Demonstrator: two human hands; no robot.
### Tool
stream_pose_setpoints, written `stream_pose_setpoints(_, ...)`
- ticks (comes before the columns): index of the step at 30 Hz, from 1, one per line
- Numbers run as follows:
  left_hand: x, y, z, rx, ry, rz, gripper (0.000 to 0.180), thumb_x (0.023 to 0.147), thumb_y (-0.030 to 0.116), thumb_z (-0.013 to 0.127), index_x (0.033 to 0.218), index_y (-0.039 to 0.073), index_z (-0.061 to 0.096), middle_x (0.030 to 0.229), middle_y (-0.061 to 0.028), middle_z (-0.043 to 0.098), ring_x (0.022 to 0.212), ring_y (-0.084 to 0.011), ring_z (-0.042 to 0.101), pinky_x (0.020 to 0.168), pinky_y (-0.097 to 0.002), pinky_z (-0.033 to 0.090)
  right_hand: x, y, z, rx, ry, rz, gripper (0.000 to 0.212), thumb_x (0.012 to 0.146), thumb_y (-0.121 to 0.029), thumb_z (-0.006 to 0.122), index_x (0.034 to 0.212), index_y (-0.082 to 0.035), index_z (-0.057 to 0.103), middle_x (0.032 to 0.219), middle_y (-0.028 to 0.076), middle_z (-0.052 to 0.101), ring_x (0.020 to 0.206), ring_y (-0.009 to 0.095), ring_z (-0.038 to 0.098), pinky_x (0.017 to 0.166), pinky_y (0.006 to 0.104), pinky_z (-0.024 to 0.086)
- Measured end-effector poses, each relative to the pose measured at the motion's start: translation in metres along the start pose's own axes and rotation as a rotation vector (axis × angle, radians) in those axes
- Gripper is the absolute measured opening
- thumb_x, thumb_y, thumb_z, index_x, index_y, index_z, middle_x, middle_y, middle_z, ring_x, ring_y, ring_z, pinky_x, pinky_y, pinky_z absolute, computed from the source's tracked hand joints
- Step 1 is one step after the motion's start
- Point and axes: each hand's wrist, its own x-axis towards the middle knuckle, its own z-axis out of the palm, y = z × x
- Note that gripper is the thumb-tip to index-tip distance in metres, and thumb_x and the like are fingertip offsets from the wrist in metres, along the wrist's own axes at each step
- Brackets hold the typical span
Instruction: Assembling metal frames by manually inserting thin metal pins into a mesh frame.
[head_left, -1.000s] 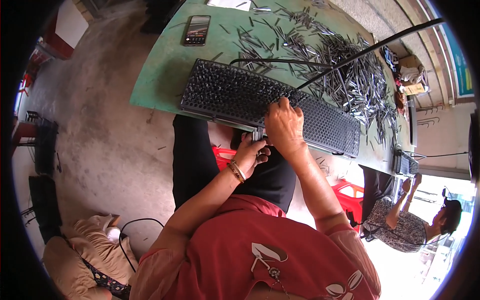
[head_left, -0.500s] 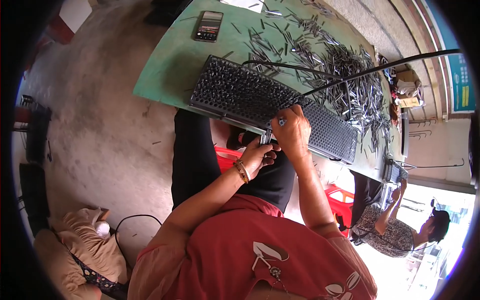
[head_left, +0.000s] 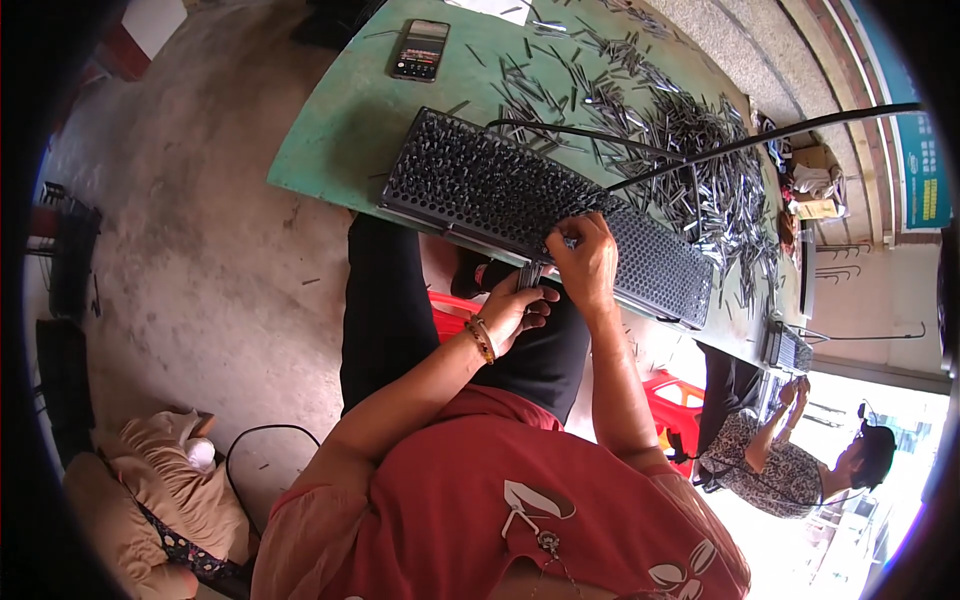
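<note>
Grips one bundle of thin dark strips (head_left: 530,274) upright in the left hand (head_left: 508,310), thumb folded against it, just below the near edge of one long black tray (head_left: 665,270). Curls the right hand (head_left: 590,262) over that edge, fingers bent in toward the thumb; cannot tell, at this size, whether pinched on anything. Reaches both forearms in from below, with bracelets (head_left: 482,340) around the left wrist. Has the tray along the near edge of the green counter (head_left: 330,135), crowded with upright pieces at left, showing open holes at right. Beyond it, includes one heap of loose strips (head_left: 735,200), too many to count, one phone (head_left: 420,50), one white sheet (head_left: 495,8) and one black rod stand (head_left: 850,117). Farther right, includes one co-worker (head_left: 770,470) near a second tray (head_left: 790,347), and one red stool (head_left: 675,400) on the concrete floor (head_left: 220,250).
</note>
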Motion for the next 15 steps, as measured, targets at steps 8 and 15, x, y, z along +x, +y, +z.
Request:
stream_pose_setpoints(8, 0.001, 0.001, 0.000, -0.011, 0.008, 0.028, 0.032, 0.089, 0.012, 0.053, 0.121, 0.011, 0.051, 0.092, -0.0049, 0.064, 0.071, -0.0088, 0.057, 0.064, -0.0248, 0.047, 0.004, 0.001, -0.007, 0.061, -0.023, -0.050, 0.010, 0.072, -0.012, 0.064, 0.074, -0.002, 0.064, 0.077, 0.010, 0.058, 0.069, 0.027, 0.060, 0.063, 0.0358, 0.047)
stream_pose_setpoints(15, 0.008, -0.003, -0.002, -0.057, -0.010, 0.044, 0.019, 0.088, 0.011, 0.054, 0.107, 0.009, 0.054, 0.091, -0.0067, 0.065, 0.070, -0.0097, 0.057, 0.061, -0.0248, 0.047, 0.018, -0.007, -0.010, 0.125, 0.042, -0.087, 0.008, 0.070, -0.006, 0.065, 0.076, -0.001, 0.065, 0.075, 0.010, 0.059, 0.064, 0.023, 0.059, 0.061, 0.0317, 0.047)
